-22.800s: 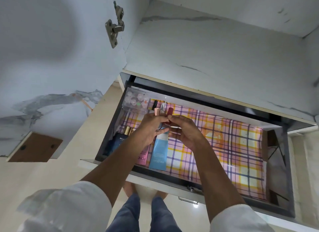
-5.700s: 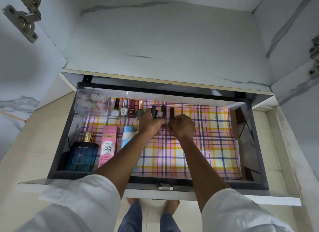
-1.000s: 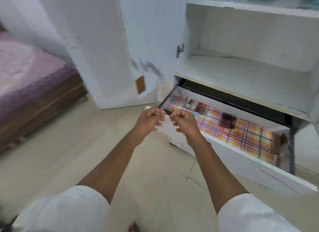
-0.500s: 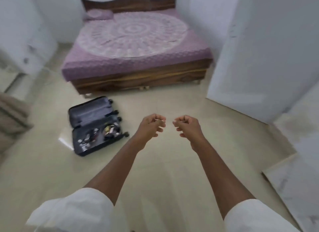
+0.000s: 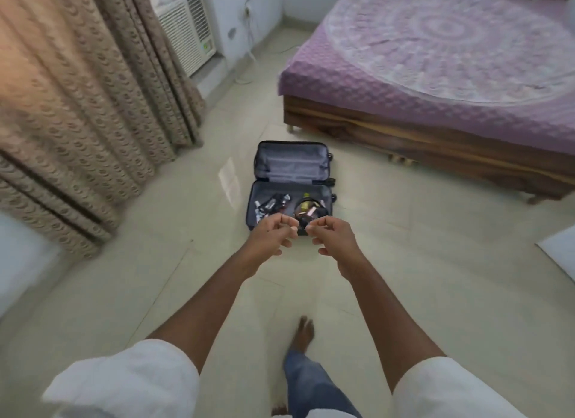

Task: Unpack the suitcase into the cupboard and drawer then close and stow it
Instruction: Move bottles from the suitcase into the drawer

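Open suitcase [image 5: 292, 181] on the floor [image 5: 420, 246] beside the bed [image 5: 435, 75].
Left hand [image 5: 270, 237] and right hand [image 5: 333, 237] hang before it, fingers loosely curled, empty (no writing legible).

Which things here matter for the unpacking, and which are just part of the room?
Part of the job:
- suitcase, lying open on the floor
- small items left in its nearer half
- left hand and right hand, both holding nothing, fingers loosely curled

Just there:
- bed with purple cover
- curtains
- air conditioner
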